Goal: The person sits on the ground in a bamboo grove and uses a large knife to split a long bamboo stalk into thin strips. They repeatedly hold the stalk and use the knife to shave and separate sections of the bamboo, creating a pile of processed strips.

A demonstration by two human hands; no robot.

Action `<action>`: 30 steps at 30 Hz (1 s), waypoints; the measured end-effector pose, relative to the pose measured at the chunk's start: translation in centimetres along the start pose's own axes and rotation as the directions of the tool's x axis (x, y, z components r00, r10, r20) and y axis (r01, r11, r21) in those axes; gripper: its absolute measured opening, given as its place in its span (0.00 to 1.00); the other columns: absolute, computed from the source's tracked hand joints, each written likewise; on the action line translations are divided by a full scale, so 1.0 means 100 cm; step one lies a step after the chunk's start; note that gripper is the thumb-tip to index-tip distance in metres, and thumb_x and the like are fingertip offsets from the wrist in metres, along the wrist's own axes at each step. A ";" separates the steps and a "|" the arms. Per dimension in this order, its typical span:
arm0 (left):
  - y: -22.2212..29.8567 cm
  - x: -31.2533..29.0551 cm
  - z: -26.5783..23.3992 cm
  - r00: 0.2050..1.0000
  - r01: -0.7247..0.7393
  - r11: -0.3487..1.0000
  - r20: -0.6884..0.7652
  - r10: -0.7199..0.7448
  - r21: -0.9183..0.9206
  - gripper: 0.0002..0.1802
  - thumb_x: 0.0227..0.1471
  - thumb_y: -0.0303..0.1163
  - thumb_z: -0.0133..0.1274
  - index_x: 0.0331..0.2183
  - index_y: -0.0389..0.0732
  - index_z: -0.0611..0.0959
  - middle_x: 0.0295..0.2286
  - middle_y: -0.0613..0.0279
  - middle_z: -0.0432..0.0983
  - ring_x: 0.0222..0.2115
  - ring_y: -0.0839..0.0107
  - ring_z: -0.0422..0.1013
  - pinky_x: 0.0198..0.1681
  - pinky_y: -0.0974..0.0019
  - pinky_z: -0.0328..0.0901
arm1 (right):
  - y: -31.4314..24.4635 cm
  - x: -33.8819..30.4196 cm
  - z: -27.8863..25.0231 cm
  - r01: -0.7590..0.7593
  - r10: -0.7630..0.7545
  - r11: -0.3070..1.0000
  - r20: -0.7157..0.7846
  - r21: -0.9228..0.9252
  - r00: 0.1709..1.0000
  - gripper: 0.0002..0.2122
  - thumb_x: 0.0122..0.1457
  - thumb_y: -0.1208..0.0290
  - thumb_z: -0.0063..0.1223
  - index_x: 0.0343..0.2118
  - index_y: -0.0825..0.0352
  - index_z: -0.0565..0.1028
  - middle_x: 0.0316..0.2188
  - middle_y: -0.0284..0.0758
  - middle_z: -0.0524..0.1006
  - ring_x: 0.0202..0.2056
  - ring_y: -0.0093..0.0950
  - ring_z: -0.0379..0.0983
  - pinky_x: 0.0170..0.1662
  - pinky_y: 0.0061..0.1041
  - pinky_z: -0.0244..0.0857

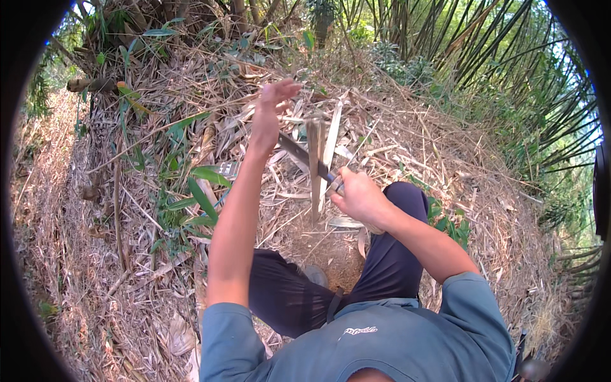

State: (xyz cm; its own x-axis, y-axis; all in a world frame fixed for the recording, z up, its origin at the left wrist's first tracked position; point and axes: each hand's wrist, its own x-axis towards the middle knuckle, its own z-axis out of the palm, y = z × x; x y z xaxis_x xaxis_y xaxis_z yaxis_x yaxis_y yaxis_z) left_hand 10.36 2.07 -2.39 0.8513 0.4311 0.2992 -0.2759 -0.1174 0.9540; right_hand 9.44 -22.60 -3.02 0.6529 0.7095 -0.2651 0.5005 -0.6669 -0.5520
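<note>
My right hand (358,198) is closed around the handle of a long, dark-bladed knife (294,150). Its blade slants up and left, crossing a split piece of bamboo or wood (314,137) that stands roughly upright in front of my knees. Whether the blade is biting into that piece or only touching it, I cannot tell. My left hand (275,103) is raised beyond the blade's far end, fingers stretched out and slightly blurred, with nothing in it. Just right of the upright piece is a pale split strip (332,135).
Dry leaves and stalks (153,254) cover the sloping ground. Green leafy shoots (202,191) grow left of my forearm. A cut log end (89,84) juts out at far left. Bamboo stems (490,44) crowd the upper right. My bent knees (398,254) flank bare soil.
</note>
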 end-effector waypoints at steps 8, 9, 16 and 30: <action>0.038 -0.064 0.037 0.771 -0.410 0.782 -0.280 0.572 0.471 0.21 0.61 0.44 0.54 0.24 0.37 0.76 0.15 0.68 0.69 0.16 0.79 0.63 0.19 0.73 0.57 | -0.005 0.011 0.020 0.010 -0.020 0.987 0.062 0.161 0.998 0.14 0.48 0.73 0.57 0.39 0.73 0.76 0.32 0.51 0.80 0.40 0.46 0.79 0.45 0.41 0.71; 0.035 -0.062 0.038 0.788 -0.356 0.806 -0.313 0.531 0.473 0.21 0.61 0.42 0.55 0.23 0.38 0.74 0.14 0.68 0.67 0.14 0.80 0.61 0.18 0.73 0.56 | -0.009 0.009 0.021 -0.004 -0.010 0.985 0.078 0.172 0.997 0.14 0.48 0.73 0.58 0.39 0.72 0.76 0.32 0.51 0.80 0.39 0.46 0.79 0.44 0.41 0.71; 0.024 -0.060 0.044 0.647 -0.420 0.781 -0.452 0.615 0.462 0.23 0.64 0.35 0.51 0.18 0.40 0.68 0.10 0.71 0.59 0.12 0.83 0.54 0.14 0.71 0.50 | 0.000 0.015 0.029 -0.065 -0.003 0.954 0.225 0.293 0.974 0.18 0.49 0.69 0.63 0.42 0.73 0.76 0.27 0.48 0.79 0.32 0.39 0.79 0.37 0.37 0.71; 0.026 -0.072 0.034 0.667 -0.456 0.779 -0.415 0.619 0.429 0.24 0.65 0.35 0.50 0.18 0.38 0.67 0.13 0.73 0.58 0.16 0.85 0.52 0.17 0.72 0.48 | 0.017 0.014 0.084 0.054 -0.056 0.974 0.002 0.221 0.998 0.13 0.51 0.67 0.59 0.36 0.70 0.78 0.24 0.46 0.79 0.28 0.41 0.79 0.36 0.36 0.70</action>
State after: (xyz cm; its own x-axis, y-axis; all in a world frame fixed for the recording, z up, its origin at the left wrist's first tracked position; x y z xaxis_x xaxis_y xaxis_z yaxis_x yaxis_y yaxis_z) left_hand 5.02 -4.41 -1.98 0.2114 0.5863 0.7820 -0.4118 -0.6722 0.6153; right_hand 6.40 -20.79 -10.98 0.6228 0.7460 -0.2359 0.3965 -0.5608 -0.7268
